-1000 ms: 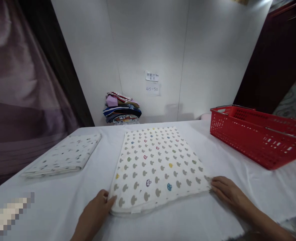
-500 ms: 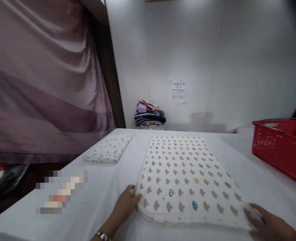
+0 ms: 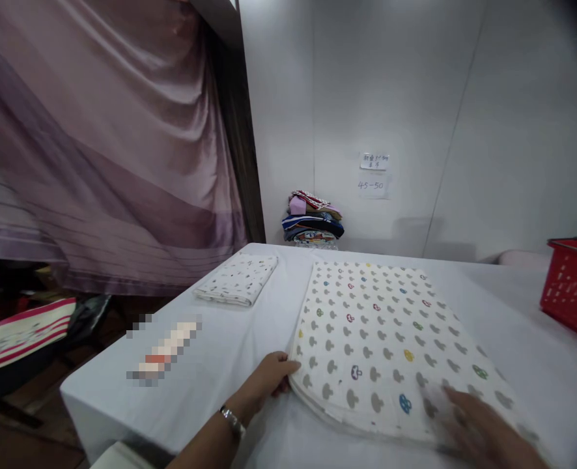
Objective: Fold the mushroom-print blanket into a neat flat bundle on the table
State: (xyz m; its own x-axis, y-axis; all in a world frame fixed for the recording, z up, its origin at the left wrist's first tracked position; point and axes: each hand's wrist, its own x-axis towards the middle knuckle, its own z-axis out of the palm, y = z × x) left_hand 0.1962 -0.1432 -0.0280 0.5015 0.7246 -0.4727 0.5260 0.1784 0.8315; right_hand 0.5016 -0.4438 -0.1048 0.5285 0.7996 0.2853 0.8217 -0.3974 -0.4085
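Note:
A white cloth with grey and coloured mushroom prints (image 3: 381, 326) lies folded in layers on the table. My left hand (image 3: 276, 374) pinches its near left edge, thumb on top and fingers partly hidden beneath. Over the near right part of the cloth is my right hand (image 3: 478, 423), smeared by motion, so its fingers cannot be made out. A second folded white cloth with small dark prints (image 3: 239, 280) rests further off on the left side of the table.
The white-covered table (image 3: 210, 345) has a pixelated item (image 3: 166, 352) on its left part. A red basket (image 3: 572, 290) stands at the right. Behind the table is a stack of folded textiles (image 3: 312, 218) by the wall. A striped seat (image 3: 25, 332) is at far left, below a hanging curtain (image 3: 137, 163).
My right hand has moved left from the cloth's near right corner onto its top. My left hand stays at the left edge. The view has turned a little left.

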